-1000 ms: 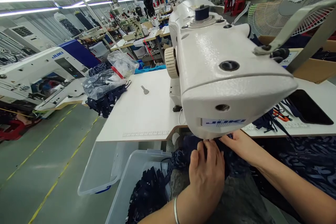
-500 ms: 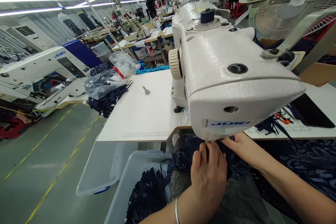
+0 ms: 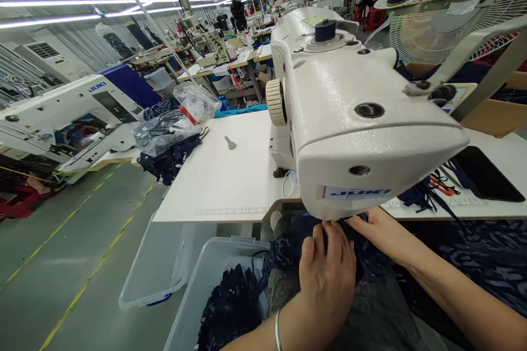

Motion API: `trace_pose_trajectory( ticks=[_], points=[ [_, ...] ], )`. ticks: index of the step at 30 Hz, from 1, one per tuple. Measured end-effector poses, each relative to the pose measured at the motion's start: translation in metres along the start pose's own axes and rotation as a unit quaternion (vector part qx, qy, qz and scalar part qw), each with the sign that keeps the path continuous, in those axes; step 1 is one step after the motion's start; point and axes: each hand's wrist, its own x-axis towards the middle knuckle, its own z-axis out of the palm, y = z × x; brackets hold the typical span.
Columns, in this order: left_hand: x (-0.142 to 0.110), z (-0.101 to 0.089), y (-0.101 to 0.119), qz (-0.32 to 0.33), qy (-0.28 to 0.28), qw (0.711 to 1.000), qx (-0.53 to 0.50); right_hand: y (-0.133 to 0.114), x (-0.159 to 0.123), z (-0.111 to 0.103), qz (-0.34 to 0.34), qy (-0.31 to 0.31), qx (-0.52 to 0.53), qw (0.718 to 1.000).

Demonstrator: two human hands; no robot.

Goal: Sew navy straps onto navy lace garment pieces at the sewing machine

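Note:
A white Juki sewing machine point(image 3: 349, 104) fills the middle of the view, its head overhanging the table's front edge. Under that head lies dark navy patterned fabric point(image 3: 288, 249). My left hand point(image 3: 327, 271), a bangle on its wrist, rests flat on the fabric with fingers stretched toward the machine. My right hand point(image 3: 376, 227) reaches in from the right onto the same fabric; its fingertips are hidden beneath the machine head.
The white sewing table point(image 3: 222, 175) carries a plastic bag of dark pieces point(image 3: 173, 126), a small metal tool point(image 3: 229, 143), orange snips point(image 3: 442, 185) and a black phone point(image 3: 486, 173). Clear plastic bins point(image 3: 193, 290) with navy fabric stand below left. Another Juki machine point(image 3: 69, 115) is at left, a fan point(image 3: 444, 16) at back right.
My view has shifted slightly, so the machine sits a little differently in the picture. Both hands stay on the fabric under the machine head with almost no movement.

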Motion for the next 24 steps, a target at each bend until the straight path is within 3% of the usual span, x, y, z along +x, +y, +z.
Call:
trace_pose_trajectory(
  ticks=[18,24],
  points=[
    [0.000,-0.003,-0.008,0.008,-0.034,0.995,-0.089,0.008,-0.007,-0.005,0.005,-0.010,-0.044,0.999],
    [-0.004,0.000,-0.010,0.012,-0.022,0.994,-0.105,0.002,-0.011,-0.005,-0.009,-0.002,-0.061,0.998]
  ],
)
